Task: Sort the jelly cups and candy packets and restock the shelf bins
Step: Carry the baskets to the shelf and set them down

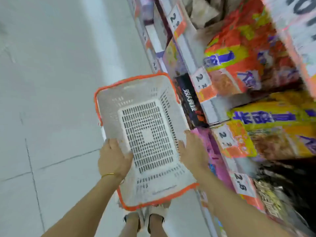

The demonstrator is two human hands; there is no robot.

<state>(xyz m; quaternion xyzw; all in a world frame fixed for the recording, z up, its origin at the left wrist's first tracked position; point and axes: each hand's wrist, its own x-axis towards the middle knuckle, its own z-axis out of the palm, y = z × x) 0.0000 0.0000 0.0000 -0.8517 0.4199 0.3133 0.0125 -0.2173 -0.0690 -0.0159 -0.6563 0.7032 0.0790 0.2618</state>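
Note:
I hold a white slotted plastic basket (109,106) with an orange rim in the air beside the shelves; nothing lies inside it. My left hand (114,158) grips its left long rim, thumb inside the wall. My right hand (192,151) holds the right long rim, fingers over the edge. Orange and yellow candy packets (239,53) fill the shelf bins on the right, blurred by motion. No jelly cups can be made out.
The shelf unit (210,106) runs along the right with price tags (201,81) on its rails. A black box (189,103) and pink packets (220,168) sit on a lower shelf. Pale tiled floor (51,100) spreads left. My feet (147,219) stand below the basket.

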